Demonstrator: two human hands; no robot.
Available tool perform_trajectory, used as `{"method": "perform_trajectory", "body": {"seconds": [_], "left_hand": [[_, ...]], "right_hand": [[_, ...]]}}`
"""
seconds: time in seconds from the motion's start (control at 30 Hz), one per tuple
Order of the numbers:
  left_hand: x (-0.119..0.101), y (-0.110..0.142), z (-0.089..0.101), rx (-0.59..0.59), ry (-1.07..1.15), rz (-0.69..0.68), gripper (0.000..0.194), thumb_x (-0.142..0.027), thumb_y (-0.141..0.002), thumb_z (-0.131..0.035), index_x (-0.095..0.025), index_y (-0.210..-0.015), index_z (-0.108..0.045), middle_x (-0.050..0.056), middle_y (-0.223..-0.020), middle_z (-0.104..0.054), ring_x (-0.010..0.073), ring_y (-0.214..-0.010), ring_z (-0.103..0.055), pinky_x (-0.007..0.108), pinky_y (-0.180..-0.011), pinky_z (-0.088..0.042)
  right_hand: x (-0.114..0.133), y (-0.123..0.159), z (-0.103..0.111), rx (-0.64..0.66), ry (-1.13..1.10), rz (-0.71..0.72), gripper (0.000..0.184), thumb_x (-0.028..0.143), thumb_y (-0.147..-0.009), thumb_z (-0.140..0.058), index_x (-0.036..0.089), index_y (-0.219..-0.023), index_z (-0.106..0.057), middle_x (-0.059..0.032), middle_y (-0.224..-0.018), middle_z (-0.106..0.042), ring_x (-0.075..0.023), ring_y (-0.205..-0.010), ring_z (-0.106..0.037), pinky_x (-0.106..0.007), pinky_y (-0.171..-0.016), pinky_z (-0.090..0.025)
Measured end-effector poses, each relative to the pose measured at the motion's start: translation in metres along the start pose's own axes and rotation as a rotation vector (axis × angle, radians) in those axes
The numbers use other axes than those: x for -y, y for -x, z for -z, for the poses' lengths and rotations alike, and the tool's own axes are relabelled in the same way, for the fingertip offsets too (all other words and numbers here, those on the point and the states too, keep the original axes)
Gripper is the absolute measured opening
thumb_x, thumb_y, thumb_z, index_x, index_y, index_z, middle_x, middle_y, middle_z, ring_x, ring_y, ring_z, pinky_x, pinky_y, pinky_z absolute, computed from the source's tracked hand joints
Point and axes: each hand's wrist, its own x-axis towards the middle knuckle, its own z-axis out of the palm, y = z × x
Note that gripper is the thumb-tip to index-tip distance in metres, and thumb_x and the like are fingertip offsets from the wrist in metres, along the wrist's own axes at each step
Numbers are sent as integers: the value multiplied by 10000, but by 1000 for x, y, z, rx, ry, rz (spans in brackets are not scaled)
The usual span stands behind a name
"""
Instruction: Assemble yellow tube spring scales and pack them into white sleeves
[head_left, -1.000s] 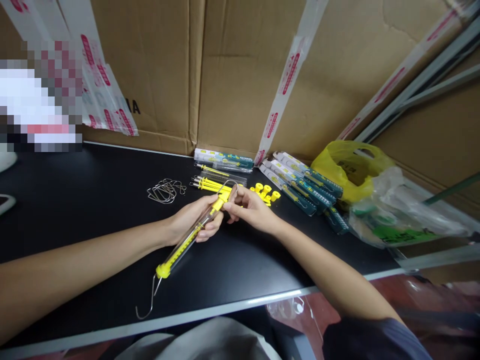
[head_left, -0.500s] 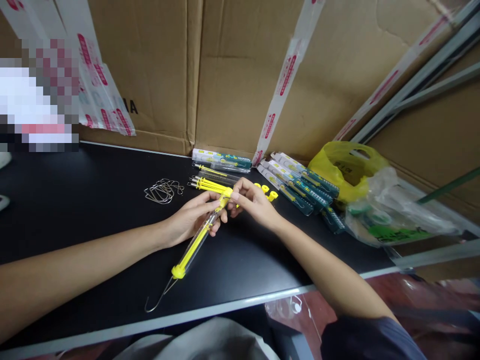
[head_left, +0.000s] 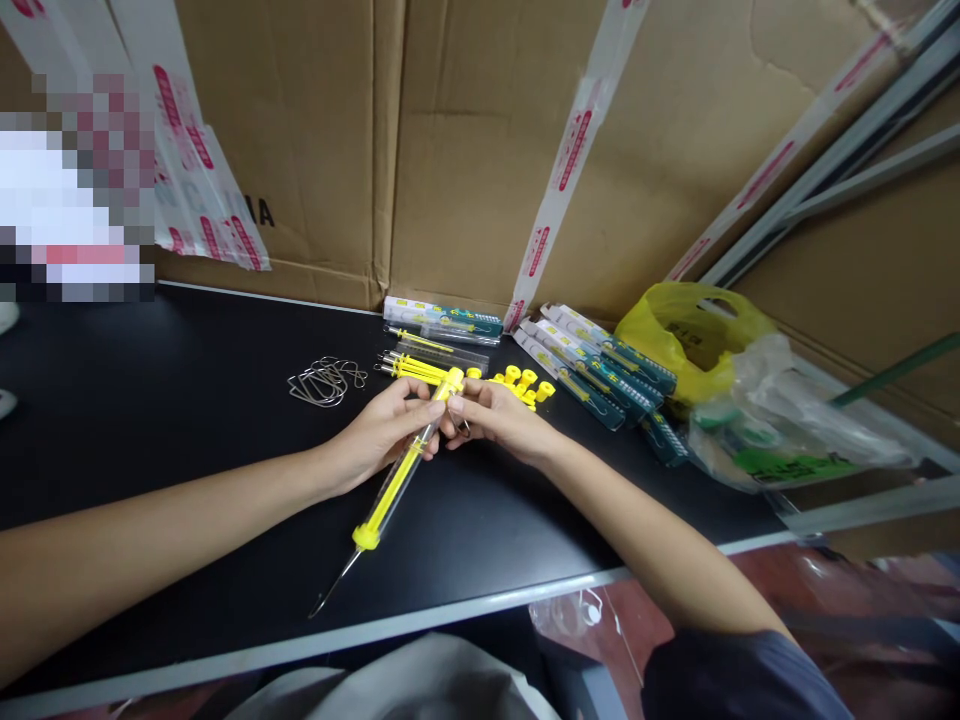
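A spring scale (head_left: 397,480), a clear tube with yellow parts inside, slants over the table with its metal hook (head_left: 334,590) toward me. My left hand (head_left: 386,430) is closed round the upper part of the tube, thumb on top. At the yellow cap end (head_left: 452,380), my right hand (head_left: 491,415) pinches a small bent metal wire (head_left: 461,427); whether the wire is joined to the cap I cannot tell. Several loose yellow caps (head_left: 529,380) lie just beyond my right hand. Past my left hand are yellow rods with metal ends (head_left: 409,367).
A tangle of metal hooks (head_left: 326,382) lies left of the hands. Clear tubes (head_left: 450,350) and a printed box (head_left: 442,315) sit at the back. More printed boxes (head_left: 600,365), a yellow bag (head_left: 675,330) and a clear plastic bag (head_left: 802,430) are on the right. Cardboard (head_left: 480,150) stands behind.
The scale's hook has swung round and now looks nearly straight from this side. My right hand has lowered slightly at the cap, and a wire now shows in its fingers.
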Motion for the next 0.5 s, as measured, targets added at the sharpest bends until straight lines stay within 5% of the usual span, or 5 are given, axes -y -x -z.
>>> {"method": "perform_trajectory", "body": {"seconds": [0.3,0.5], "left_hand": [[-2,-3,0,-67,-53,38,393,-419,-756,-759,-181,-839,-458,-8,-690,-680,94,-581,-615,191,-531,-497],[-2,-4,0,15,-13,43,377,-467,-814,-693,-144,-940,-548,19,-713,-694,95,-529,-616,201,-520,-510]], "right_hand": [[-5,-3,3,-51,-80,49,364,435,-718,-792,160,-884,-622,26,-748,-639,-74,-686,-615,-191,-668,-519],[2,-5,12,-145,-121,140,333,423,-706,-804,168,-850,-645,27,-755,-644,-77,-691,-615,-213,-686,-541]]}}
